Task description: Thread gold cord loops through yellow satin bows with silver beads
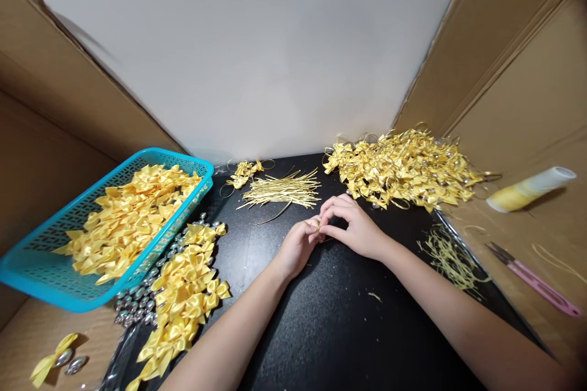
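Observation:
My left hand (296, 247) is closed in a pinch over the black tabletop (316, 324). My right hand (355, 226) meets it from the right, thumb and forefinger pressed together at the same spot. A small bit of gold cord (318, 227) shows between the fingertips of both hands; most of it is hidden by the fingers. Just beyond the hands lies a bundle of cut gold cords (282, 189), one strand lying apart in front. Left of my forearm is a loose heap of yellow satin bows (183, 287) beside silver beads (137, 305).
A turquoise basket (137, 278) of yellow bows stands at left. Finished-looking bows with cord loops (403, 168) are piled at back right, a few more (245, 172) at back left. Cord scraps (452, 259), pink-handled snips (534, 281) and a yellow-white roll (529, 189) lie right. Cardboard walls flank the table.

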`<state>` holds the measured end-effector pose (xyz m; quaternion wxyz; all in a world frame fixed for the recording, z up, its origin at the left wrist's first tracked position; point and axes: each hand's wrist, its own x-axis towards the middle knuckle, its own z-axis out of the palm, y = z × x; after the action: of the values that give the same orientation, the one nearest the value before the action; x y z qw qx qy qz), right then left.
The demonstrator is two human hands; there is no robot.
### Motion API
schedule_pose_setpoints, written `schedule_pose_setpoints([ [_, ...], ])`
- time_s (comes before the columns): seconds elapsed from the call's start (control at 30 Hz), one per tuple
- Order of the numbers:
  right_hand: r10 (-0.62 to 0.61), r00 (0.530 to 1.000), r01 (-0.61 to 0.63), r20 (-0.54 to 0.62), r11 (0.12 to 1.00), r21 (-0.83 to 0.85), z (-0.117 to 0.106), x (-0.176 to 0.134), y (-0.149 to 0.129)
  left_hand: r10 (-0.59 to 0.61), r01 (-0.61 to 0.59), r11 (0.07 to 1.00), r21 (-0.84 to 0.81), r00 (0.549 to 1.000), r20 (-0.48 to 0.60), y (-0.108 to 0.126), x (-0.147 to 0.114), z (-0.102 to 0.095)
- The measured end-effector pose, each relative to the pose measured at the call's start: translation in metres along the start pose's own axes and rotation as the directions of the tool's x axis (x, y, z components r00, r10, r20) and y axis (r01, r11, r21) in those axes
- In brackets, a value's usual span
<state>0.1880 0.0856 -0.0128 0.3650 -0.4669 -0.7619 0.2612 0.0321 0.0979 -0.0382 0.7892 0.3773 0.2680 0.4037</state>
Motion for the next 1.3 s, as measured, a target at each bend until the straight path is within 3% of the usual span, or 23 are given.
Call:
schedule_pose_setpoints([
  [0.4,0.027,0.999,-0.027,0.042,1.000,0.013,-0.028,0.006,0.004,-0.015,0.014,1.000,-0.007,0.991,-0.132,-0.001,-0.002,0.004],
  [0.67,0.053,0.990,-0.057,0.131,0.998,0.029,-0.032,0.005,0.003,0.036,-0.008,0.958,0.286,0.995,-0.093,-0.005,-0.004,0.000],
  [0.83,0.034,0.983,-0.043,0.182,0.998,0.041,-0.034,0.005,-0.001,0.050,0.009,0.917,0.399,0.989,-0.138,-0.004,-0.006,0.001],
  [0.97,0.048,0.973,-0.059,0.224,0.997,0.043,-0.041,0.005,-0.005,0.047,0.001,0.922,0.388,0.992,-0.113,-0.003,-0.006,0.001],
  [1.13,0.071,0.969,-0.084,0.235,0.995,0.047,-0.044,0.005,-0.004,-0.046,0.060,0.963,0.263,0.997,-0.060,0.000,-0.007,0.002],
  [1.3,0.104,0.958,-0.165,0.266,0.962,0.217,-0.032,0.004,0.007,0.003,0.046,0.922,0.385,0.992,-0.126,-0.002,-0.007,0.003],
])
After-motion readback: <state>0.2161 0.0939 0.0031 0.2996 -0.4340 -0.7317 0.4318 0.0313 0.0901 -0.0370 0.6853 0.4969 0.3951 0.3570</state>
